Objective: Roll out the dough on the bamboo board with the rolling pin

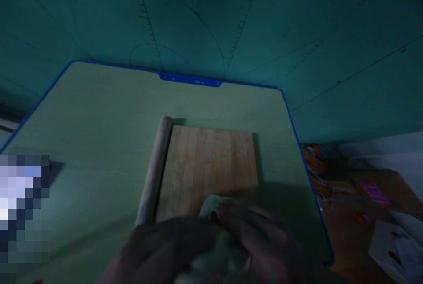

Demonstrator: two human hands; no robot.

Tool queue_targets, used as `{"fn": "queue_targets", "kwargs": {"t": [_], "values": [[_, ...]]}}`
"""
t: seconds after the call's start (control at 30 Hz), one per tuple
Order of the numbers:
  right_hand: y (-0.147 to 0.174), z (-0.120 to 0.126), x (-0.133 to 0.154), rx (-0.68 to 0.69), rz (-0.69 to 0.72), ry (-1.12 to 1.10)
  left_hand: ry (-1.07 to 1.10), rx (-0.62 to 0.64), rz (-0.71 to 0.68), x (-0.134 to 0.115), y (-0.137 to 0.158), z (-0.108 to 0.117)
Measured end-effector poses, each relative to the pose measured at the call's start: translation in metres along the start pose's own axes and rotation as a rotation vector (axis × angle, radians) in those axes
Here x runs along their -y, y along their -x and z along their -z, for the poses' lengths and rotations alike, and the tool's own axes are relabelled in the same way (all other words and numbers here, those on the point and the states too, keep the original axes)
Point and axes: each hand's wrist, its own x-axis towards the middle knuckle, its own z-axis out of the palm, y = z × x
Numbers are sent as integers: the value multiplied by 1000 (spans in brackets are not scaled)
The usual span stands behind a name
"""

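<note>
A pale, soft lump of dough [216,255] is gripped between my two hands at the near edge of the wooden board [208,160]. My left hand [165,248] is closed around its left side, blurred and dark. From the right, my right hand [261,235] presses over it with bent fingers, and some dough [209,204] bulges out beyond the fingertips. Along the board's left side lies a rolling pin [155,165], its near end hidden behind my left hand.
Board and pin rest on a pale table [109,112] with a blue rim. A pixelated, bright object [16,191] is at the left edge. Behind stands a green wall [198,20] with drawn lines. Cardboard boxes [373,191] and a white box [393,244] are at the right.
</note>
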Motion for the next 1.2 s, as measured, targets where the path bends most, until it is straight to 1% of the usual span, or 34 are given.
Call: {"fn": "queue_targets", "kwargs": {"t": [0.13, 0.2, 0.27, 0.37, 0.5, 0.67, 0.73, 0.83, 0.93, 1.03, 1.2], "values": [[5, -3, -5, 17, -239, 233, -285, -53, 35, -7, -28, -1], [7, -8, -6, 14, -277, 280, -411, -51, 24, -11, -39, -6], [9, -12, -7, 2, -250, 246, -467, -58, 1, -14, -45, -12], [10, -16, -5, -30, -236, 177, -463, -70, 14, -16, -46, -16], [11, -18, -2, -60, -255, 122, -386, -72, 72, -18, -44, -20], [16, -19, 5, -67, -273, 60, -328, -97, 91, -22, -37, -26], [19, -18, 9, -62, -279, 37, -306, -84, 88, -24, -36, -27], [20, -15, 13, -35, -276, 0, -351, -61, 97, -25, -38, -27], [18, -13, 11, -36, -263, 72, -457, -50, 129, -26, -43, -27], [16, -14, 6, -37, -285, 188, -456, -28, 131, -26, -45, -29], [19, -18, 7, -42, -252, 67, -370, -96, 82, -24, -43, -28]]}}
